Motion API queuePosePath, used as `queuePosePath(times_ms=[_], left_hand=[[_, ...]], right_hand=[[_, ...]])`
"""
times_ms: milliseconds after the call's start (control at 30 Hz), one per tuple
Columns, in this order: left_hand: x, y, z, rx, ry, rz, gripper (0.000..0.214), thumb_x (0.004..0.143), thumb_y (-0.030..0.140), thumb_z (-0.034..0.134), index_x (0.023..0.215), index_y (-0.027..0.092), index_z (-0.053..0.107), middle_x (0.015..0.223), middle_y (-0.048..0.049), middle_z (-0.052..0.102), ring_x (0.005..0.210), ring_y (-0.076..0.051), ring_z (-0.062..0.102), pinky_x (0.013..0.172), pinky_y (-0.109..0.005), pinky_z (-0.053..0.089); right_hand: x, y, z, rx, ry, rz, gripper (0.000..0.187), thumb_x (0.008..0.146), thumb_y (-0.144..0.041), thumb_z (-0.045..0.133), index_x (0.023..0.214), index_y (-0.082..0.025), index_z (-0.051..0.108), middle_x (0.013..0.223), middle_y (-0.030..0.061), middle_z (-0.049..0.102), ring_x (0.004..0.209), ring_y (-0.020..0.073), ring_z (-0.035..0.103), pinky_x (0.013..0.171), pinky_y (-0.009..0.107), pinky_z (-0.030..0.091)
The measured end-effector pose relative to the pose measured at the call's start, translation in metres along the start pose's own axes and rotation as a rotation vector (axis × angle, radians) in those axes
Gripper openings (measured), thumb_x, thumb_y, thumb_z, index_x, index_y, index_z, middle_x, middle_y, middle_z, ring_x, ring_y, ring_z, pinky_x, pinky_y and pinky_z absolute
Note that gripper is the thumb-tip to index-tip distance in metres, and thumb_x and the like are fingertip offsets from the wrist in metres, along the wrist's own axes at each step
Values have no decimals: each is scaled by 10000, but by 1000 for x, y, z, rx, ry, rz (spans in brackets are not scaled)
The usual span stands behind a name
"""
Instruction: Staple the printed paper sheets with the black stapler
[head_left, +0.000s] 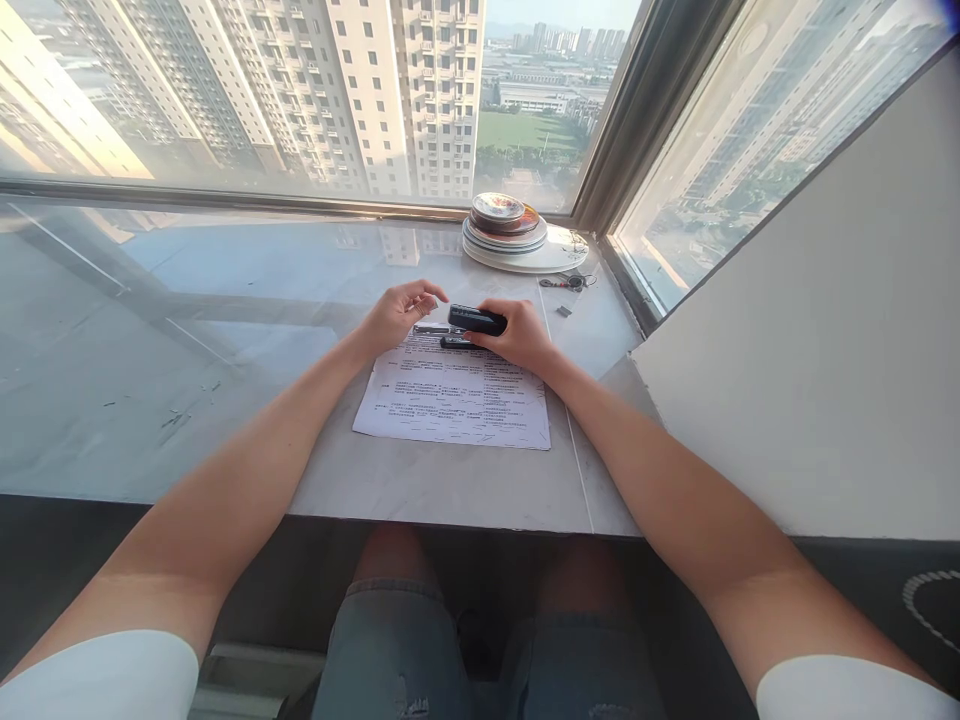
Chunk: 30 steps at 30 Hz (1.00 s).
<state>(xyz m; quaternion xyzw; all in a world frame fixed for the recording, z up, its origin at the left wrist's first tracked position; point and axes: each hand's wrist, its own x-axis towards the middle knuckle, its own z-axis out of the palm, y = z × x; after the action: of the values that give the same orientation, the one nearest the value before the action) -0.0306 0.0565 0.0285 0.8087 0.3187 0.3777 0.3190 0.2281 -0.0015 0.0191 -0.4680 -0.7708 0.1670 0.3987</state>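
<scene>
So your right hand [519, 330] has a black stapler [477, 320] gripped from its right end, thumb on the near side and fingers over the top and far side. The stapler looks opened up: the chunky top piece sits tilted above a slimmer dark base [459, 343], with a shiny metal strip [430, 330] poking out to the left. All of it is over the far edge of the paper sheets [457, 410], but I can't tell if the base is actually touching them.

Your left hand [405, 315] is just left of the stapler, fingers loosely curled, tips pointing at it but apart from the top piece. There might be something tiny at those fingertips; too small for me to tell if you're pinching anything.

The sheets are printed with dense text and lie flat on the pale, marbled worktop [450, 490] between your forearms. Past your right hand there's a small grey block [564, 311], then a dark cord-like bundle [571, 283], and behind that a stack of plates [504, 230] in the corner by the window frame [660, 100]. Way over on the left, a few thin dark bits [176, 415] are scattered about.
</scene>
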Motion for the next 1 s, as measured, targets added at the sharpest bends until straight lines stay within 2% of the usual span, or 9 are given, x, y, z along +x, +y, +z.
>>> queuePosePath(times_ms=[167, 267, 400, 533, 700, 867, 1000], left_hand=[[2, -6, 1, -76, 59, -25, 331, 1036, 561, 642, 1138, 250, 689, 921, -36, 639, 834, -179, 687, 772, -339, 549], [3, -11, 1, -115, 99, -44, 309, 1007, 537, 689, 1082, 238, 666, 883, -33, 619, 786, -166, 648, 739, -329, 553], [3, -11, 2, -135, 83, -47, 270, 947, 458, 759, 1067, 238, 656, 847, -12, 591, 753, -155, 619, 746, -333, 563], [0, -5, 3, -107, 48, -30, 295, 887, 361, 804, 1112, 243, 654, 946, -16, 616, 802, -146, 628, 778, -328, 564], [0, -1, 3, -104, 83, -14, 352, 847, 390, 845, 1096, 227, 656, 944, -28, 667, 840, -162, 665, 864, -377, 591], [0, -1, 4, -153, 45, -40, 372, 790, 458, 893, 977, 208, 692, 944, -58, 709, 849, -196, 702, 786, -380, 603], [0, 3, 6, -142, 58, -24, 373, 778, 477, 899, 927, 181, 729, 967, -85, 733, 866, -199, 710, 800, -383, 611]], right_hand=[[0, -1, 0, -4, -6, 9, 311, 818, -487, 838, 882, -203, 731, 731, 1, 678, 688, 162, 541, 711, 321, 419], [0, 0, 0, 9, -6, 10, 300, 812, -470, 848, 885, -203, 735, 739, 1, 681, 696, 162, 552, 714, 320, 420], [0, 1, 0, 24, -10, 6, 283, 819, -453, 844, 893, -201, 738, 747, 0, 682, 706, 163, 562, 715, 317, 423], [0, 1, 0, 22, -11, 13, 290, 816, -458, 845, 906, -201, 744, 748, -1, 685, 706, 163, 558, 722, 319, 423], [0, -1, -1, 11, -14, 12, 292, 819, -467, 845, 900, -206, 742, 739, -5, 678, 699, 163, 552, 717, 319, 420], [0, -2, -1, -10, -21, 25, 315, 826, -501, 837, 902, -211, 739, 744, 0, 680, 710, 170, 556, 716, 321, 422], [0, -2, -1, -9, -20, 27, 343, 825, -528, 833, 900, -207, 738, 750, 8, 687, 708, 171, 553, 711, 320, 419]])
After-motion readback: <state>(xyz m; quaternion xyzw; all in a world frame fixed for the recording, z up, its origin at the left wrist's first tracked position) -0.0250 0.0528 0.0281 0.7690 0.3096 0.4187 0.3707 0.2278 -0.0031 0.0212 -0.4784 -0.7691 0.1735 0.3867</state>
